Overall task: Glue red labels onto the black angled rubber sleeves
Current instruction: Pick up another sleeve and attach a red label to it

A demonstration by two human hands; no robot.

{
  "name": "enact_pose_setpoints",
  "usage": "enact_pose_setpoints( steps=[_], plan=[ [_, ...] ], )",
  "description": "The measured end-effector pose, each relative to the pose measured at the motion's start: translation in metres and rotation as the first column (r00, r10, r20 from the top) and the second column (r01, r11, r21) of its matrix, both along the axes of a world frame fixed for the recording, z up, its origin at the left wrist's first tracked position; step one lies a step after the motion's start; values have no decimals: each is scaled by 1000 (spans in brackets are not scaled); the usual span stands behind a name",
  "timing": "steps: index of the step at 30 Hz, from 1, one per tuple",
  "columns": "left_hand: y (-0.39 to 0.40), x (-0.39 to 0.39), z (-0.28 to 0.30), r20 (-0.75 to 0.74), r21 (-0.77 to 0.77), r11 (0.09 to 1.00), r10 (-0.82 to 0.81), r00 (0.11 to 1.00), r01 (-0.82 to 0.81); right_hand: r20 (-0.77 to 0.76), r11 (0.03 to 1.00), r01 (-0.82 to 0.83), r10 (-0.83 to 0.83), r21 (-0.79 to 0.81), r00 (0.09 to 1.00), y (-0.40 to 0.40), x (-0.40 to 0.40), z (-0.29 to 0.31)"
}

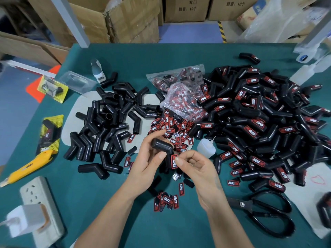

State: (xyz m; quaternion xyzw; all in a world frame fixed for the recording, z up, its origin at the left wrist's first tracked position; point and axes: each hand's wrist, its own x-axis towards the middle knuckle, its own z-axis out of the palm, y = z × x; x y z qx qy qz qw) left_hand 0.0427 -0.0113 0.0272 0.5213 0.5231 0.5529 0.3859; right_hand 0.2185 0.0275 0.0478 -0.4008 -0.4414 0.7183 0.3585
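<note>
Hands (172,163) press glossy label (174,161) (rectangular) onto ribbed sleeve (162,145).

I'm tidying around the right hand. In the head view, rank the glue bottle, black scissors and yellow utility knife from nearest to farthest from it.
From the right hand:
1. Glue bottle, just beyond it.
2. Black scissors, nearer-right.
3. Yellow utility knife, far left.

"pro taper" on the red labels (174,161); "10个" on the cardboard boxes (187,8)
</note>
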Motion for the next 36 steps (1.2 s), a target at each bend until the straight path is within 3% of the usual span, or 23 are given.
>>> enact_pose_setpoints(
  steps=[16,36],
  plan=[
    [1,3,9,12,-78,997,-23,1000,24,41,994,46,-51,99,998,0,0,-3],
    [0,2,5,-2,-74,996,-44,999,44,47,996,28,-32,82,998,0,0,-3]
  ],
)
